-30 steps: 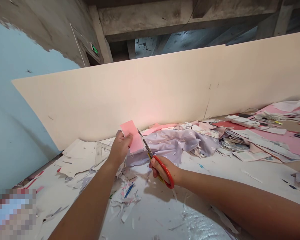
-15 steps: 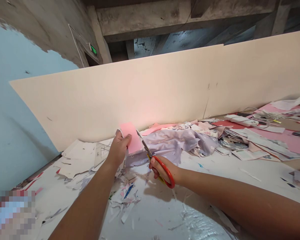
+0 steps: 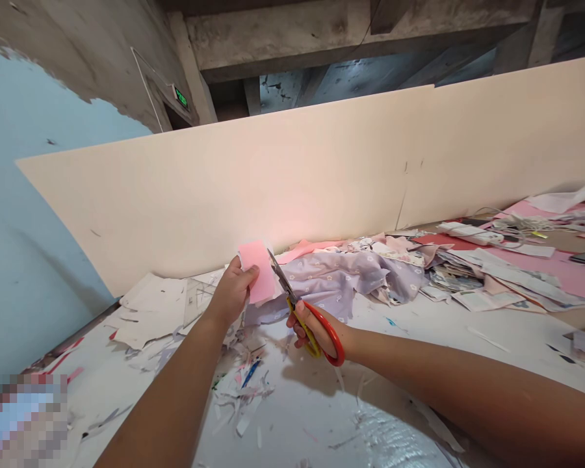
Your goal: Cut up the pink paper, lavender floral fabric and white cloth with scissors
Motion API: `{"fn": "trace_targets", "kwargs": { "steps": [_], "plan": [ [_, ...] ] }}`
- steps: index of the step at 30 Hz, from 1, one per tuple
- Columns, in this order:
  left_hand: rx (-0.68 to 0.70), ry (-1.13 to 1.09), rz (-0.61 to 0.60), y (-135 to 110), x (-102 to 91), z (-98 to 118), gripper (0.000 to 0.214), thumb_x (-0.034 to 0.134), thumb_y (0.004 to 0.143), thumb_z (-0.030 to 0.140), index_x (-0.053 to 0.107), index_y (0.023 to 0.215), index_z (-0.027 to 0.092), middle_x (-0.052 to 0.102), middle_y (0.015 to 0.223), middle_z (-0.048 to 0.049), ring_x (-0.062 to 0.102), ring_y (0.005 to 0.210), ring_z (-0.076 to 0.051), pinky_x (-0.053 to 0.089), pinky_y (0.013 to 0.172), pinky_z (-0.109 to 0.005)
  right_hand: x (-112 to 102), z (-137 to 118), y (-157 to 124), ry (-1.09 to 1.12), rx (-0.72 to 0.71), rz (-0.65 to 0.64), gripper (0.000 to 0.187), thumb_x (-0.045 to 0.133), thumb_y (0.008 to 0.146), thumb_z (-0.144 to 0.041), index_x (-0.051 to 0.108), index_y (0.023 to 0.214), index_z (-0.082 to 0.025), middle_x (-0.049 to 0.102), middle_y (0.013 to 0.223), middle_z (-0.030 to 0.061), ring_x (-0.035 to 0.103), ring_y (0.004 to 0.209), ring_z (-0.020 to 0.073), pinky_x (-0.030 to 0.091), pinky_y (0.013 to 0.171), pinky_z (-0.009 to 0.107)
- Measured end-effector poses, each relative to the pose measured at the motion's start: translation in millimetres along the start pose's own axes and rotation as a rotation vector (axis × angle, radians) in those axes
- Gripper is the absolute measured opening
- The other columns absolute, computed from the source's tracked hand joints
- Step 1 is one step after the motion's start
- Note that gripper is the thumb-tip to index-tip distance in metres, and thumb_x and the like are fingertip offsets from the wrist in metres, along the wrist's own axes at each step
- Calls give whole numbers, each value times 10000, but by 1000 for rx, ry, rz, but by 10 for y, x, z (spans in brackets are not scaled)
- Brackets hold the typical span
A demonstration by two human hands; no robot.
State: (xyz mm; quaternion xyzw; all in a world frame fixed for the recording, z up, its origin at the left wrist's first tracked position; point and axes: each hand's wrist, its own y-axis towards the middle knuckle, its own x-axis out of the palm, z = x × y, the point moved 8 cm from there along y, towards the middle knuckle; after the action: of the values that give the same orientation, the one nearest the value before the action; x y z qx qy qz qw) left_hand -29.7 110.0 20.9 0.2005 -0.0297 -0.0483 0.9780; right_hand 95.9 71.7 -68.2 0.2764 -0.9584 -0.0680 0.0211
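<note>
Left hand (image 3: 231, 292) is clamped on a pink paper sheet (image 3: 259, 272), right hand (image 3: 314, 331) closed around red-handled scissors (image 3: 296, 313) just beside it. Keep that sheet taut for clean cuts.

1. A bare left forearm (image 3: 170, 383) angles up from the lower edge of the frame.
2. The left hand (image 3: 231, 292) stands raised, bent slightly at the wrist, closed in a firm pinch, its thumb (image 3: 244, 274) lying on top.
3. A bare right forearm (image 3: 443, 377) reaches in from the right, nearly level.
4. The right hand (image 3: 316, 331), lower and just beside the left without touching it, grips tightly, fingers (image 3: 297, 328) curled inward.
</note>
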Motion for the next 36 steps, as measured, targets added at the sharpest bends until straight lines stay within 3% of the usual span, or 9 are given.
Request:
{"fn": "trace_targets", "kwargs": {
  "steps": [7,15,20,27,36],
  "plan": [
    [25,104,56,20,-40,-67,446,578,689,378,459,1079,199,470,495,83,433,397,-70,391,454,-197,24,7,2,30,1,13,616,344,649,-759,456,740,-160,360,585,-38,385,527,83,434,595,269],
    [17,154,-2,-38,75,-35,354,557,729,381,452,1021,211,540,626,49,484,487,-80,413,491,-204,22,14,10,128,27,32,614,377,628,-762,462,713,-159,316,540,-59,332,494,68,417,582,260],
    [4,230,-10,-61,119,-32,329,542,736,406,456,978,201,509,598,56,487,506,-89,432,519,-224,0,78,26,157,31,41,606,373,636,-758,468,698,-163,301,491,-72,324,457,62,414,564,256],
    [-16,270,-51,-63,154,-72,334,525,745,416,450,994,208,519,615,50,504,529,-96,430,527,-225,-24,96,43,96,-18,63,564,300,710,-725,442,706,-179,316,443,-74,314,341,62,282,354,201],
    [-34,226,-48,-82,171,-36,317,540,721,403,457,948,199,502,569,67,465,473,-73,397,481,-195,-12,29,0,28,-49,60,515,284,757,-681,382,653,-186,325,433,-69,296,325,53,248,316,186]
  ]
}}
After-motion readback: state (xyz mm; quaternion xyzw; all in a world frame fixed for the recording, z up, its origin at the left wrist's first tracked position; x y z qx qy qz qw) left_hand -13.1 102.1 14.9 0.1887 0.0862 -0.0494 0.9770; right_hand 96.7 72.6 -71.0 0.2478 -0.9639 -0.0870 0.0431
